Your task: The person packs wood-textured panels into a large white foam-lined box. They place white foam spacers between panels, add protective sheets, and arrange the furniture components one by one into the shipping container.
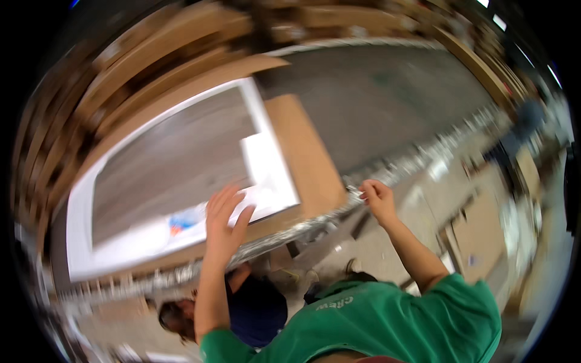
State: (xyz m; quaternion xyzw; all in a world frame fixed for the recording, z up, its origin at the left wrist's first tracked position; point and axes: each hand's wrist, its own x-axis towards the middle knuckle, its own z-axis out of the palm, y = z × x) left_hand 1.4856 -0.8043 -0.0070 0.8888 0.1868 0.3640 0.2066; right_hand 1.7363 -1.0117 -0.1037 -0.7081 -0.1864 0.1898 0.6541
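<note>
A large white rectangular frame (275, 160) with a wide opening lies on brown cardboard (302, 151) on the dark table. My left hand (225, 221) is over the frame's near side, thumb apart from the fingers and nothing visible in it. Blur hides whether it touches the frame. A blue and orange patch (183, 222) shows left of that hand on the white near side. Past the cardboard's right corner, my right hand (379, 202) is held near the table's front edge. Its fingers are curled together, and whatever they may hold is too blurred to name.
The dark table (387, 97) stretches far to the right, with a silvery edge (423, 154). Long cardboard boxes (157, 54) are stacked behind it. A person in dark clothing (257, 305) is low beside my left arm; another person (520, 130) is at far right. Flat cardboard (478, 236) lies at right.
</note>
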